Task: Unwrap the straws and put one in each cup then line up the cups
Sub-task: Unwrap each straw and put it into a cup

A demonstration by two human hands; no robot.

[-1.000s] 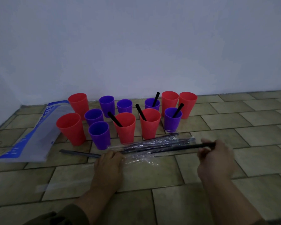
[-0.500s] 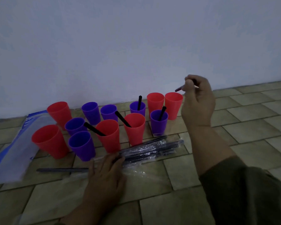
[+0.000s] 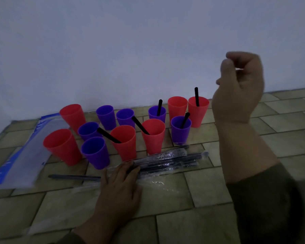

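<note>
Several red and purple cups stand clustered on the tiled floor by the wall. Black straws lean in five of them, among them the far-right red cup, whose straw stands nearly upright. The red cup beside it holds none, like the left-hand cups such as a purple cup. My right hand hovers raised just right of the far-right red cup, fingers curled together, no straw in it. My left hand lies flat, fingers spread, on the left end of a bundle of wrapped straws.
A single wrapped straw lies left of my left hand. A blue and white plastic bag lies at the far left. Clear wrapper film is spread on the floor tiles near me. The wall rises right behind the cups.
My right hand pulled a straw from the bundle, lifted it over the cups and let it go into the far-right red cup. The left hand stayed pressed on the bundle.
</note>
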